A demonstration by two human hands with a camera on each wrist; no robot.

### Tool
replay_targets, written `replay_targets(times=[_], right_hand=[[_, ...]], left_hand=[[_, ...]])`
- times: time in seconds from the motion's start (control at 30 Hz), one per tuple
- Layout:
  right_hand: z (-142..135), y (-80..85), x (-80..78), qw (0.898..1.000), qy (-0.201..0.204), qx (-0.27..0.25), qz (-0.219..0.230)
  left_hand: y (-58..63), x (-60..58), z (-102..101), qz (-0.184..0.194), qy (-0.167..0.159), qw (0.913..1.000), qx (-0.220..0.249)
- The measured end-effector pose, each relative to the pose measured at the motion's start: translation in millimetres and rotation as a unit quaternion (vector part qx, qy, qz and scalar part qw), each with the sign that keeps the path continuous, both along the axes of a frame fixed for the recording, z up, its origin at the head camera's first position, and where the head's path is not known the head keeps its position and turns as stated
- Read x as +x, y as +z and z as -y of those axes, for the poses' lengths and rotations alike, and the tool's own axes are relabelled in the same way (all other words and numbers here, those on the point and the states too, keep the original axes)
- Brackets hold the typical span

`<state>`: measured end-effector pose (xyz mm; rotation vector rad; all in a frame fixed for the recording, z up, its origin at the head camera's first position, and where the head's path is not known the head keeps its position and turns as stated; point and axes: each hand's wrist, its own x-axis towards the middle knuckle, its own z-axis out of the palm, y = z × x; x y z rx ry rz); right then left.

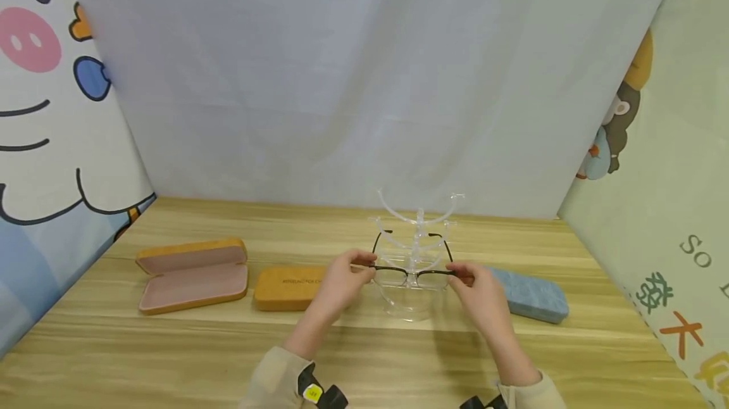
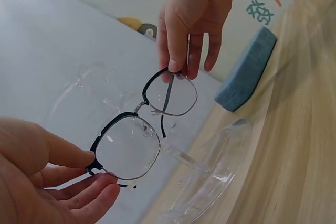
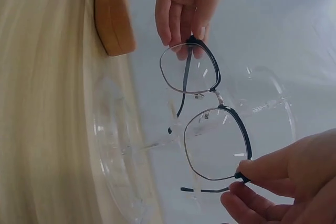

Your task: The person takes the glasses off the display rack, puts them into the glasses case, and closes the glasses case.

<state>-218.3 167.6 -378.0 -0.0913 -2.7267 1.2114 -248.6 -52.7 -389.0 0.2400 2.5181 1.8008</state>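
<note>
A pair of eyeglasses with black upper rims and thin metal lower rims is held level by both hands. My left hand pinches its left corner between thumb and fingers. At the opposite corner, my right hand does the same, which the right wrist view shows close up on the black hinge end. The temples are unfolded and point away from me, around a clear tiered display stand. Whether the glasses rest on a tier of the stand, I cannot tell.
On the left, an orange-yellow glasses case lies open with a pink lining. A closed case of like colour sits beside my left hand, partly covered by it. Behind my right hand lies a blue case. A pale curtain hangs behind the wooden table.
</note>
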Motion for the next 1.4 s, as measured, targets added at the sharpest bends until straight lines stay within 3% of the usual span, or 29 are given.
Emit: replay_targets(times=[0.67,0.97,1.4], right_hand=[[7,42.6,25.8,0.998,0.030,-0.048,-0.033],[12,58.2,40.5,0.996,0.033,-0.070,-0.038],[13,69.4,53.2,0.991,0.040,-0.108,-0.067]], left_hand=[[40.3,12.0,20,-0.035,0.005,0.9977,0.058],[59.3,25.7,20,-0.053,0.038,0.9954,0.071],[78.4,42.6,27,-0.059,0.005,0.9928,0.104]])
